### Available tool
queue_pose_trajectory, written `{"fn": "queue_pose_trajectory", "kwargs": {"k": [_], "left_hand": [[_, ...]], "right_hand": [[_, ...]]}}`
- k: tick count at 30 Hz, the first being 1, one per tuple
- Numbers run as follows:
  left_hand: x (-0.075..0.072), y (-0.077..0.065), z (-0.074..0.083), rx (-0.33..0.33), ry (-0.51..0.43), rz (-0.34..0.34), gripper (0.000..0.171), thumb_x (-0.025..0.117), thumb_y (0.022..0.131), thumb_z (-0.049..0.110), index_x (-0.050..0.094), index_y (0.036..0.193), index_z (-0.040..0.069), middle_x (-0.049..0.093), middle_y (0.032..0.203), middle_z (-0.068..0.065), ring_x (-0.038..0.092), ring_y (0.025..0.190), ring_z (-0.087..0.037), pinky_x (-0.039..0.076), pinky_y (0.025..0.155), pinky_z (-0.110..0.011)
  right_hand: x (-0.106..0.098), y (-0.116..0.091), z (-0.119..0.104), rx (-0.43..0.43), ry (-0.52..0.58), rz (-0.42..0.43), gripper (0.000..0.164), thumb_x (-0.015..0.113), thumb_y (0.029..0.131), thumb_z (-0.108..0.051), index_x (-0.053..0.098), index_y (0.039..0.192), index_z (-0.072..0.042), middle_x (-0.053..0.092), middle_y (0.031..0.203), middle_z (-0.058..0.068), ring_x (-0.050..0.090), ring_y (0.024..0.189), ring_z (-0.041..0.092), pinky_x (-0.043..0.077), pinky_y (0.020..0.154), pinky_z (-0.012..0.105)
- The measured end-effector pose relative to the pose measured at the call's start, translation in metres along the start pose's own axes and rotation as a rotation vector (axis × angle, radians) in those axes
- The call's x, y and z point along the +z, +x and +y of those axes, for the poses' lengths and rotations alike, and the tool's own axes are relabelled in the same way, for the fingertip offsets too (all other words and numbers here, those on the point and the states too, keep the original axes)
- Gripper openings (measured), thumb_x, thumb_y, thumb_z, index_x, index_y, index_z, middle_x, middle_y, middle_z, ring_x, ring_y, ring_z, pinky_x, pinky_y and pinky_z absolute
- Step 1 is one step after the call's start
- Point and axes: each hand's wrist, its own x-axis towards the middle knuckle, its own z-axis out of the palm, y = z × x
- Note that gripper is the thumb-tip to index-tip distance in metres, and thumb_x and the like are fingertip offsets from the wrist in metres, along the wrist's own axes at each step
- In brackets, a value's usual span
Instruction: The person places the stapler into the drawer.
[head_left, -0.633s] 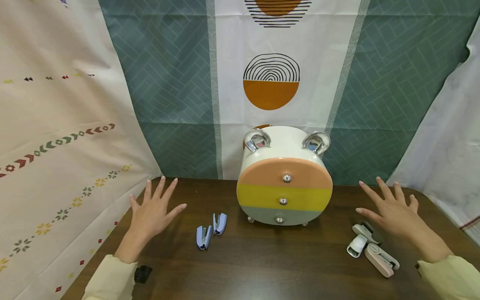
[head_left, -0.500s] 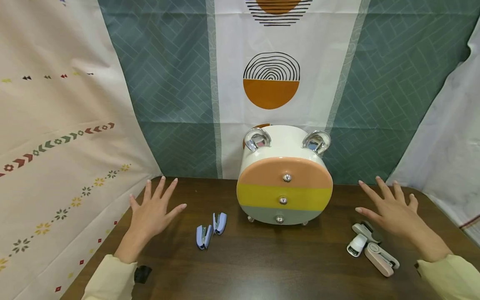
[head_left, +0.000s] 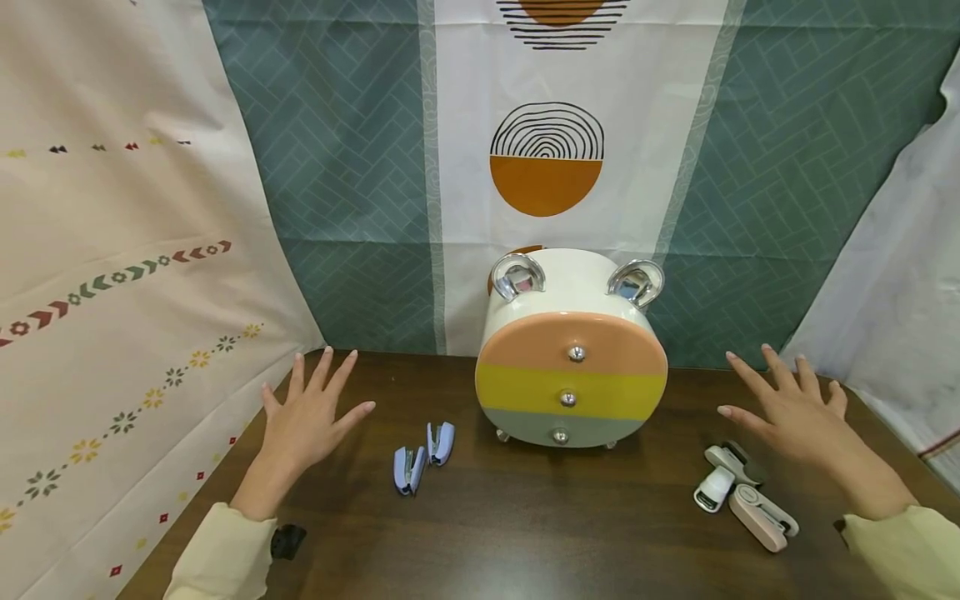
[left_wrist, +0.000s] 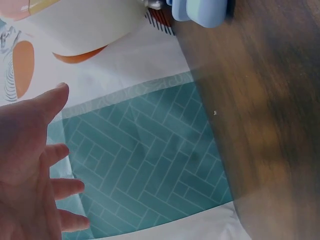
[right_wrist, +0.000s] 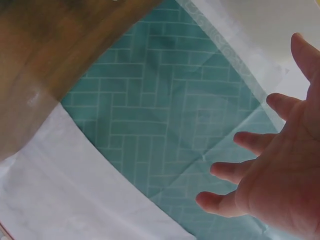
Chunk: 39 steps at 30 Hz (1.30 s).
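My left hand point(head_left: 300, 425) is held over the left side of the table with its fingers spread, holding nothing; the left wrist view shows its thumb and fingers point(left_wrist: 67, 187) apart. Nearest to it are two small light-blue staplers point(head_left: 408, 471), lying side by side. My right hand point(head_left: 798, 421) is likewise spread and bare, over the right side, as the right wrist view also shows. Just below it lie a pink stapler point(head_left: 759, 518), a white stapler-like piece point(head_left: 714, 489) and a grey-green one point(head_left: 731, 462), close together.
A round white cabinet point(head_left: 572, 367) with orange, yellow and grey-green drawer fronts, silver knobs and two silver ears stands at the back centre of the brown table point(head_left: 525, 533). Patterned cloths point(head_left: 352, 167) hang behind and at both sides. A black object point(head_left: 287, 542) sits by the left sleeve.
The right hand has shifted slightly right and away from me, and the left hand has barely moved. The head view has tilted a little. The staplers and cabinet stay in place.
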Motion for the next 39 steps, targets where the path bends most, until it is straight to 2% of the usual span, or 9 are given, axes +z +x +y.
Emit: {"fn": "queue_pose_trajectory", "kwargs": {"k": [9, 17, 21, 24, 26, 29, 32, 34, 39], "left_hand": [[-0.012, 0.002, 0.009, 0.002, -0.012, 0.032, 0.077, 0.046, 0.086, 0.059, 0.018, 0.147, 0.022, 0.017, 0.149, -0.018, 0.005, 0.133, -0.048, 0.003, 0.089, -0.078], [-0.014, 0.003, 0.035, 0.028, -0.069, 0.134, 0.074, 0.050, 0.086, 0.055, 0.027, 0.144, 0.014, 0.030, 0.144, -0.019, 0.020, 0.132, -0.042, 0.015, 0.095, -0.071], [-0.009, 0.000, 0.054, 0.065, -0.168, 0.214, 0.068, 0.058, 0.085, 0.046, 0.040, 0.137, 0.006, 0.044, 0.135, -0.021, 0.036, 0.126, -0.038, 0.031, 0.095, -0.062], [-0.002, -0.003, 0.072, 0.082, -0.281, 0.249, 0.060, 0.062, 0.084, 0.041, 0.049, 0.129, 0.004, 0.054, 0.124, -0.019, 0.050, 0.113, -0.035, 0.044, 0.086, -0.054], [0.002, -0.004, 0.084, 0.085, -0.357, 0.257, 0.055, 0.063, 0.083, 0.040, 0.053, 0.125, 0.005, 0.059, 0.118, -0.016, 0.057, 0.104, -0.033, 0.048, 0.080, -0.050], [0.010, -0.005, 0.101, 0.116, -0.427, 0.269, 0.049, 0.066, 0.082, 0.038, 0.058, 0.120, 0.007, 0.064, 0.109, -0.010, 0.063, 0.088, -0.027, 0.051, 0.075, -0.043], [0.019, -0.006, 0.118, 0.158, -0.462, 0.264, 0.044, 0.068, 0.080, 0.035, 0.061, 0.114, 0.008, 0.067, 0.104, -0.006, 0.064, 0.080, -0.021, 0.052, 0.073, -0.037], [0.025, -0.007, 0.128, 0.183, -0.481, 0.247, 0.041, 0.069, 0.080, 0.033, 0.063, 0.112, 0.008, 0.067, 0.102, -0.006, 0.062, 0.069, -0.019, 0.052, 0.070, -0.034], [0.039, -0.007, 0.149, 0.236, -0.517, 0.205, 0.036, 0.069, 0.080, 0.032, 0.065, 0.105, 0.007, 0.069, 0.091, -0.005, 0.063, 0.070, -0.017, 0.052, 0.067, -0.033]], "right_hand": [[-0.025, 0.013, -0.015, -0.001, 0.034, 0.073, 0.078, 0.047, 0.090, -0.051, 0.001, 0.147, -0.025, -0.001, 0.147, 0.029, -0.002, 0.126, 0.057, 0.006, 0.080, 0.077], [-0.047, 0.033, -0.039, -0.054, 0.139, 0.151, 0.077, 0.050, 0.091, -0.044, 0.003, 0.148, -0.021, 0.006, 0.147, 0.028, 0.003, 0.129, 0.054, 0.011, 0.081, 0.078], [-0.053, 0.043, -0.054, -0.103, 0.252, 0.168, 0.076, 0.051, 0.092, -0.038, 0.003, 0.148, -0.021, 0.007, 0.148, 0.025, 0.008, 0.130, 0.052, 0.009, 0.082, 0.079], [-0.053, 0.051, -0.062, -0.148, 0.328, 0.188, 0.074, 0.051, 0.093, -0.034, 0.004, 0.148, -0.018, 0.009, 0.149, 0.025, 0.010, 0.130, 0.051, 0.009, 0.087, 0.077], [-0.054, 0.056, -0.067, -0.167, 0.368, 0.204, 0.072, 0.050, 0.093, -0.034, 0.005, 0.148, -0.018, 0.010, 0.149, 0.023, 0.010, 0.132, 0.048, 0.011, 0.091, 0.074], [-0.053, 0.065, -0.074, -0.190, 0.419, 0.234, 0.070, 0.049, 0.094, -0.033, 0.007, 0.148, -0.018, 0.013, 0.149, 0.021, 0.013, 0.133, 0.045, 0.015, 0.096, 0.069], [-0.050, 0.072, -0.079, -0.200, 0.465, 0.265, 0.068, 0.048, 0.094, -0.032, 0.010, 0.148, -0.017, 0.019, 0.147, 0.023, 0.017, 0.132, 0.045, 0.018, 0.096, 0.069], [-0.048, 0.077, -0.082, -0.212, 0.490, 0.293, 0.066, 0.048, 0.094, -0.030, 0.012, 0.147, -0.014, 0.026, 0.143, 0.025, 0.021, 0.129, 0.046, 0.020, 0.094, 0.069], [-0.046, 0.088, -0.089, -0.208, 0.552, 0.323, 0.060, 0.046, 0.095, -0.031, 0.020, 0.146, -0.011, 0.032, 0.141, 0.023, 0.031, 0.125, 0.044, 0.026, 0.093, 0.067]]}}
